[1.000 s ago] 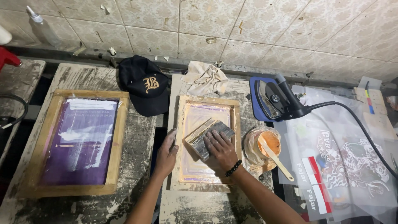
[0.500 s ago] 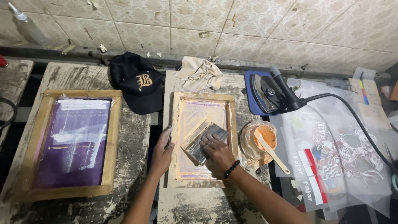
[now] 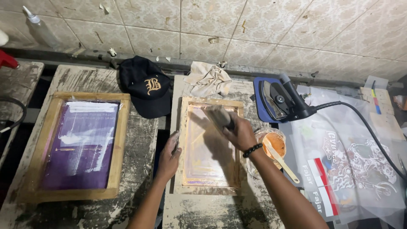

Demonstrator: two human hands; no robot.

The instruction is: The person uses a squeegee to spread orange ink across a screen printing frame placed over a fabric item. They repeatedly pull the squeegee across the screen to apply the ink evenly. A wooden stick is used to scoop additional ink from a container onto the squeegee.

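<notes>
- Print frame (image 3: 210, 146): it lies flat on the middle bench, at 3 o'clock of the purple frame (image 3: 76, 146); its mesh looks pale pink, its wood paint-stained.
- Step in hand, as I judge it: you are spreading ink across the mesh. The next stroke calls for even pressure.
- Right hand (image 3: 242, 132): fingers clamped on the blurred squeegee (image 3: 220, 116), at the frame's 12 o'clock.
- Left hand (image 3: 169, 156): fingers together, pressing the 9 o'clock rail.
- Ink cup (image 3: 271, 144): just beside, at 3 o'clock.
</notes>
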